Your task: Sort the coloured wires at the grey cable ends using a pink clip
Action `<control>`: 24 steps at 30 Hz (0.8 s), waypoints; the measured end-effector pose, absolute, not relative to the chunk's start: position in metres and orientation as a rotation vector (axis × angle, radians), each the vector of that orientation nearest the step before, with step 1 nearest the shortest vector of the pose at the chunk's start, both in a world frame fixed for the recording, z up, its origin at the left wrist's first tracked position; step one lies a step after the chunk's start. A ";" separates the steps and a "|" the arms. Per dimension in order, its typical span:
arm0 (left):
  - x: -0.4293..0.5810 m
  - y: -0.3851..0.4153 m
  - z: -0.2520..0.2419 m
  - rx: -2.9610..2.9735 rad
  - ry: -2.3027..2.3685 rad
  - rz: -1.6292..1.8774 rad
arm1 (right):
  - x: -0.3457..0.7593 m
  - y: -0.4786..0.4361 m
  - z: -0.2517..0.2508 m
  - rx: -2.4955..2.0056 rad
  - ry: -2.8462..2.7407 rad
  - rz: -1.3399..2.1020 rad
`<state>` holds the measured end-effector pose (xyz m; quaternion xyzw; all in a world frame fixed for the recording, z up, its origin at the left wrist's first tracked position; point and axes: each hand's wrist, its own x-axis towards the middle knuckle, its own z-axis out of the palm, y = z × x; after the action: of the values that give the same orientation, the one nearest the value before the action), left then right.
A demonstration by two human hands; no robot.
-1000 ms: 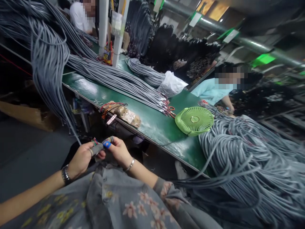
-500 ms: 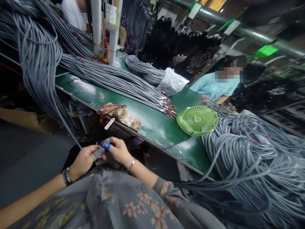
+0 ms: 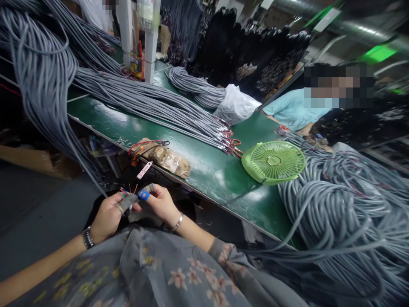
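Note:
My left hand (image 3: 110, 215) is closed around the end of a grey cable, its thumb and finger wrapped in grey tape. Thin coloured wires (image 3: 124, 192), red and blue-green among them, fan out above that thumb. My right hand (image 3: 161, 205) is pinched close against the left fingertips, beside the wires. It wears a blue band on one finger and grey tape on another; whatever lies between its fingertips is hidden. Both hands are in front of my lap, below the table edge. A hanging grey cable strand (image 3: 86, 164) runs down toward my left hand.
On the green table (image 3: 204, 164) lie a long grey cable bundle (image 3: 159, 106), a taped block (image 3: 166, 160) with wires, and a green fan (image 3: 274, 160). Coiled cables (image 3: 335, 204) heap at the right. A post (image 3: 150, 55) stands at the back. A co-worker (image 3: 297, 108) sits across.
The coloured wires now stand out and spread above my left thumb, where less of them showed before. My left hand has shifted slightly left; the view has turned a little.

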<state>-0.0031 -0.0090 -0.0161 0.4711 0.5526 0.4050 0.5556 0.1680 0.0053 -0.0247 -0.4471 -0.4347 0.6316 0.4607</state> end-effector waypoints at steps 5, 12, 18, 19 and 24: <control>-0.002 -0.006 -0.014 1.177 1.311 0.938 | 0.167 0.011 -0.024 -1.061 -1.050 1.600; -0.003 -0.001 -0.003 1.293 1.320 0.857 | 0.164 0.015 -0.025 -1.154 -1.040 1.615; -0.006 -0.005 -0.020 1.195 1.294 0.894 | 0.159 0.012 -0.025 -1.126 -0.928 1.638; -0.004 -0.005 -0.020 1.162 1.297 0.909 | 0.158 0.012 -0.025 -1.124 -0.912 1.625; 0.003 -0.006 -0.007 1.023 1.309 0.958 | 0.159 0.010 -0.024 -1.085 -0.911 1.658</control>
<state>0.0027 -0.0062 -0.0066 0.4365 0.5588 0.4088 0.5746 0.1588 0.0101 -0.0242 -0.4411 -0.3706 0.6743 0.4620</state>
